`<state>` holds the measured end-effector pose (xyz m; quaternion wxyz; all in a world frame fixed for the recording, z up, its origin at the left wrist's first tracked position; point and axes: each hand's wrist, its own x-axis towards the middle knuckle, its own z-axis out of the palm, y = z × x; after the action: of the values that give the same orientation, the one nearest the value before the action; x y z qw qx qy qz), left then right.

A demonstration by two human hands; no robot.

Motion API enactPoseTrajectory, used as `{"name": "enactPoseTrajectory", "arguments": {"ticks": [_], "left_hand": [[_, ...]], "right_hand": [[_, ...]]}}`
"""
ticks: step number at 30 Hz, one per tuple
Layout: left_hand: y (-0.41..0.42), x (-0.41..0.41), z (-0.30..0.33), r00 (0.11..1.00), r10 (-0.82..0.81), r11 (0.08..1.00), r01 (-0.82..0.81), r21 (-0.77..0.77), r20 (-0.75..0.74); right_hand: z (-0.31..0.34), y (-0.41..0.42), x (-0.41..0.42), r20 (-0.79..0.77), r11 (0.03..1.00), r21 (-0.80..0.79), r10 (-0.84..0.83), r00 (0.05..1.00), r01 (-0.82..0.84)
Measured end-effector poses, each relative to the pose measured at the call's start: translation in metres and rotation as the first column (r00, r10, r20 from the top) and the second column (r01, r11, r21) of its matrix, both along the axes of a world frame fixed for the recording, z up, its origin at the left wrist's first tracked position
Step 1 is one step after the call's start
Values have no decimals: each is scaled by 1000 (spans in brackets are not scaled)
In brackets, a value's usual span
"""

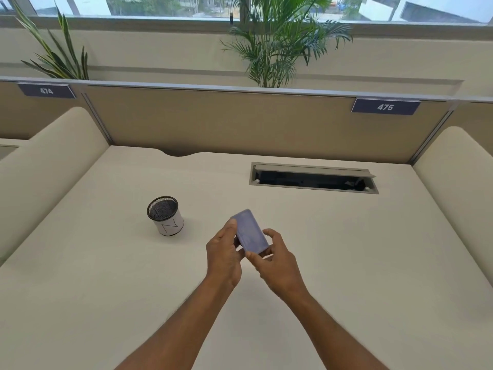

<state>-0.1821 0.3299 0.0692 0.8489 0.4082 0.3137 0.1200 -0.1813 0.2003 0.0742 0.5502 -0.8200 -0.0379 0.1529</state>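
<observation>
A flat lilac rectangular case [250, 231] is held above the middle of the cream desk [346, 249], tilted with its far end raised. My left hand [224, 252] grips its left long edge, thumb on top. My right hand [272, 256] holds its near right corner, thumb under the near end and fingers curled round the right side. The case's underside is hidden. A black mesh pen cup [165, 215] with a white paper band stands upright on the desk to the left of the hands and looks empty.
An open cable tray slot [313, 178] is set into the desk at the back right. Beige partition panels with number plates 474 [46, 91] and 475 [385, 106] close off the back; rounded dividers flank both sides. Potted palms [277, 44] stand behind.
</observation>
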Motion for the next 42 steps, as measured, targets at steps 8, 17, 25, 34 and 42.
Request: {"name": "enactPoseTrajectory", "arguments": {"ticks": [8, 17, 25, 34, 42], "left_hand": [[-12, -10, 2, 988, -143, 972, 150, 183, -51], [-13, -13, 1, 984, -165, 962, 176, 209, -68], [-8, -7, 7, 993, -99, 981, 109, 160, -67], [-20, -12, 10, 989, -142, 982, 145, 124, -31], [-29, -5, 5, 976, -206, 964, 215, 155, -71]], "right_hand": [[20, -4, 43, 128, 995, 83, -64, 990, 53], [25, -2, 48, 102, 996, 77, -43, 994, 36], [-10, -4, -14, 525, 967, -236, 212, 824, -98], [-6, -20, -12, 612, 989, -132, 33, 790, 61], [9, -48, 3, 64, 913, 367, -215, 974, 178]]}}
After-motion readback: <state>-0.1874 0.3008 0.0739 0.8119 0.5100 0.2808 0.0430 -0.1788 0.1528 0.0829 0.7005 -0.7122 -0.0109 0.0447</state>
